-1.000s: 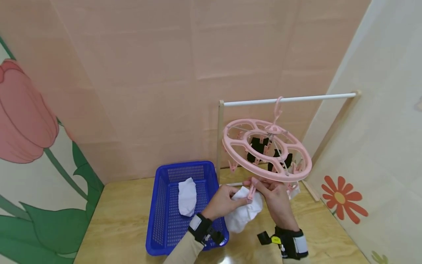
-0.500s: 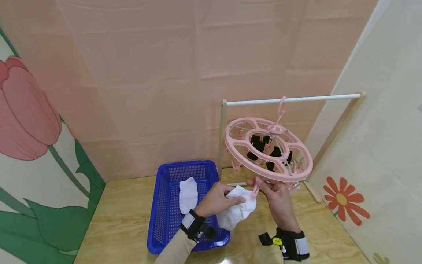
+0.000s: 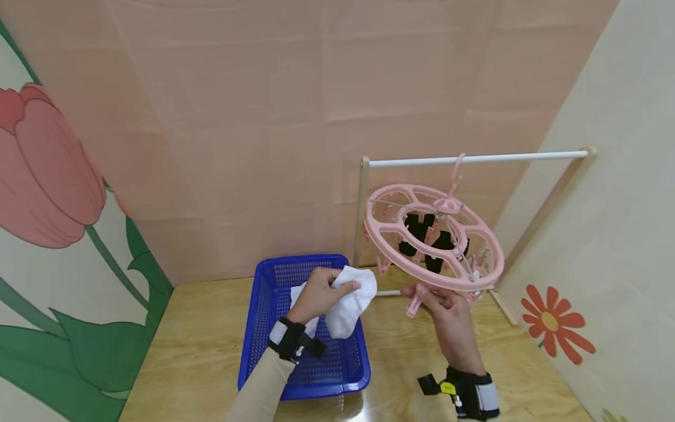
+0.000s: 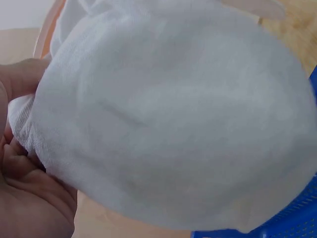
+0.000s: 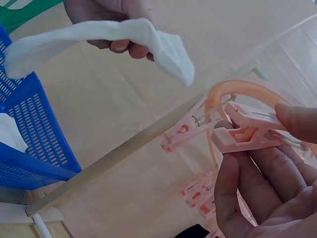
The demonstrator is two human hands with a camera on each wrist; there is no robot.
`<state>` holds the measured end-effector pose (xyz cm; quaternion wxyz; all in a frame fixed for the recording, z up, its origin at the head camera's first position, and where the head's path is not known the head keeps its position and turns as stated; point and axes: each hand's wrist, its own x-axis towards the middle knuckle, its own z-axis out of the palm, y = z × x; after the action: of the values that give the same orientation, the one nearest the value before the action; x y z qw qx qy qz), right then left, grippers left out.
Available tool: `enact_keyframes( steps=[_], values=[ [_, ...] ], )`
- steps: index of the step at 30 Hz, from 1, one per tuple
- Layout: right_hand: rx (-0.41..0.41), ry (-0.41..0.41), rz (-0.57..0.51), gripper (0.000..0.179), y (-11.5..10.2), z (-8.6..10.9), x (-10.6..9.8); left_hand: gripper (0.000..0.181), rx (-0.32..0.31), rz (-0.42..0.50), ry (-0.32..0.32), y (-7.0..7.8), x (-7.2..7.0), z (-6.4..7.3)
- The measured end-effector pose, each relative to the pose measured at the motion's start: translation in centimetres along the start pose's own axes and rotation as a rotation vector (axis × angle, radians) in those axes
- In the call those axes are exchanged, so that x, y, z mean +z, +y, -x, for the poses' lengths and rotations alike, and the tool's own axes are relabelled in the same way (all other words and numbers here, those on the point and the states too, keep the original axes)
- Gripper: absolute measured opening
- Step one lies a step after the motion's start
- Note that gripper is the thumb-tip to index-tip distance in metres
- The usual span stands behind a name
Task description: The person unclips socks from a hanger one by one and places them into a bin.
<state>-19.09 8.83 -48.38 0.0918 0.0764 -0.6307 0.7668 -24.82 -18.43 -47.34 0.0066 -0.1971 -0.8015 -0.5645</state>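
Note:
My left hand pinches a white sock between thumb and fingers, holding it up over the blue basket. In the left wrist view the sock spreads wide and covers most of the picture. My right hand pinches a pink clothespin that hangs from the near side of the round pink hanger. Thumb and fingers squeeze its handles, and in the right wrist view the clothespin has its mouth spread with nothing in it. Sock and clothespin are apart.
Another white sock lies in the basket, partly behind my left hand. Black socks hang from inner clips. The hanger hooks on a white bar of a wooden stand. Further pink clips dangle from its rim.
My left hand has drawn the sock away from the clothespin, leftward over the basket. The right hand has stayed at the hanger, still pinching the clothespin.

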Motion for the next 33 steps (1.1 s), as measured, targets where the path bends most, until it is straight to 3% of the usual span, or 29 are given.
enact_keyframes(
  steps=[6, 12, 20, 27, 33],
  values=[
    [0.026, 0.012, 0.004, 0.028, 0.2, -0.1, 0.0, 0.024, -0.079, 0.063, 0.091, -2.5, -0.8, -0.7],
    [0.044, 0.022, 0.024, 0.029, 0.2, 0.0, 0.1, 0.027, -0.079, -0.084, 0.134, -4.8, -1.0, -0.6],
    [0.057, 0.025, 0.042, 0.030, 0.2, 0.1, 0.2, 0.024, -0.110, -0.178, 0.159, -7.2, -0.9, -0.3],
    [0.060, 0.021, 0.057, 0.034, 0.1, -0.2, 0.2, 0.024, -0.178, -0.185, 0.198, -9.5, -0.8, -0.3],
    [0.064, 0.017, 0.046, 0.032, 0.3, 0.1, 0.0, 0.024, -0.188, -0.182, 0.206, -11.6, -0.2, -0.9]
  ],
)
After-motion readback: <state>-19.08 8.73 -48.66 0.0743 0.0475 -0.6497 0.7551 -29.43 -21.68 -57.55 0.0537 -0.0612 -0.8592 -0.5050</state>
